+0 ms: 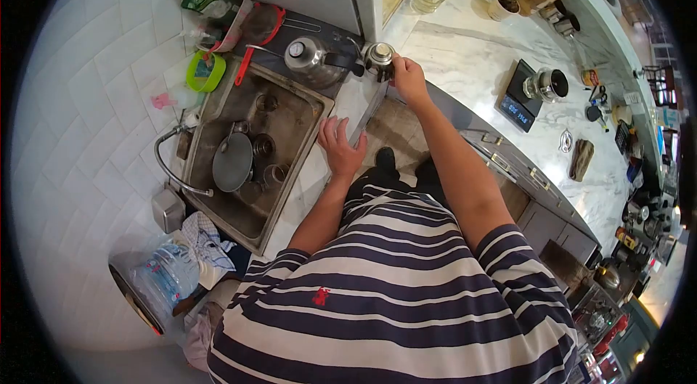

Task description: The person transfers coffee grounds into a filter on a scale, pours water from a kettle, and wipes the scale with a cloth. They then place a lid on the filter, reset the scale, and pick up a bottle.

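My right hand (412, 80) is closed on a small silver metal pot (381, 54) with a knob-like top. Its fingertips are partly hidden against the pot's side, by the corner of the counter. Just left of it stands a steel kettle (305, 63) with a black handle and a thermometer-like dial on top. My left hand (341, 146) rests palm down, fingers spread, on the pale edge of the sink (294, 199). Inside the basin lie a grey pan (233, 162) and several glasses.
A faucet (174, 173) arches over the sink's left side. Behind it are a green basket (206, 71) and a red-rimmed strainer (263, 22). On the marble counter (465, 50) at right, a glass carafe (544, 85) stands on a black scale (518, 104). Below run drawers (501, 160).
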Available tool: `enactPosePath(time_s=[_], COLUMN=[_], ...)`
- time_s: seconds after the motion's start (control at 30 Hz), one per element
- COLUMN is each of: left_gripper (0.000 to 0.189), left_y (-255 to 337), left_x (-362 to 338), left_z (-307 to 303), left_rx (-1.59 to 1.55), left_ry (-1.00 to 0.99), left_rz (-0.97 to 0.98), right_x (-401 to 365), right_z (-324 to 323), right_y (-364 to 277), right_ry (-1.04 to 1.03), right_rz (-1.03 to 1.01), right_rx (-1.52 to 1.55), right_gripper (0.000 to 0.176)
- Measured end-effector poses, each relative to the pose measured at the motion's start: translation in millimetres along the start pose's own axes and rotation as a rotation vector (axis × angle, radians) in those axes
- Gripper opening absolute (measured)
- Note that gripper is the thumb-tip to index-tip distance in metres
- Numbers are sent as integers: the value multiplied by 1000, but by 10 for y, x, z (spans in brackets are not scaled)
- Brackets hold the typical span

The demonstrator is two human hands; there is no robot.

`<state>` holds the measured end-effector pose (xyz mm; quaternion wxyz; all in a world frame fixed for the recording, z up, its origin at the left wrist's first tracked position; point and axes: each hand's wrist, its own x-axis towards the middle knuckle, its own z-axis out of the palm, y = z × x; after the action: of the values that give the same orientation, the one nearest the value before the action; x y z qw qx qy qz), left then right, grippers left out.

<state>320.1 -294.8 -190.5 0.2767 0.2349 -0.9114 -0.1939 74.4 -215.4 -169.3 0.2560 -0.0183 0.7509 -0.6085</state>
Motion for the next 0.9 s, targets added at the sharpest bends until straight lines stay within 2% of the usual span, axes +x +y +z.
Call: enactPosePath(time_s=[0.17,0.3,0.37,0.43,0.57,0.63,0.7,0.77,0.9], left_gripper=[59,61,62,61,60,61,61,61,61], left_y=[-19,-32,-40,18,235,452,681,919,1389], left_x=[-2,-23,-14,46,264,428,598,760,1065], left_z=[-28,-44,-18,19,277,404,579,791,1301], left_rx=[-61,-80,-90,-78,-168,-225,-271,-310,-304], left_ry=[-24,-56,-98,-128,-156,-211,-244,-257,-307], left_rz=[12,24,49,85,198,278,345,398,431], right_x=[-353,-882,-1270,-1570,-1812,-1847,-1872,-1770,-1545], right_z=[-387,-1102,-1562,-2075,-3237,-3667,-3848,-4062,-4334], right_y=[188,215,-8,-150,-291,-559,-1028,-1203,-1486], right_ry=[99,233,345,439,658,768,825,822,771], right_rz=[78,-39,-33,-117,-148,-190,-155,-245,-246], right_rx=[268,226,85,-108,-308,-516,-696,-731,-896], right_gripper=[46,44,43,39,46,48,49,49,50])
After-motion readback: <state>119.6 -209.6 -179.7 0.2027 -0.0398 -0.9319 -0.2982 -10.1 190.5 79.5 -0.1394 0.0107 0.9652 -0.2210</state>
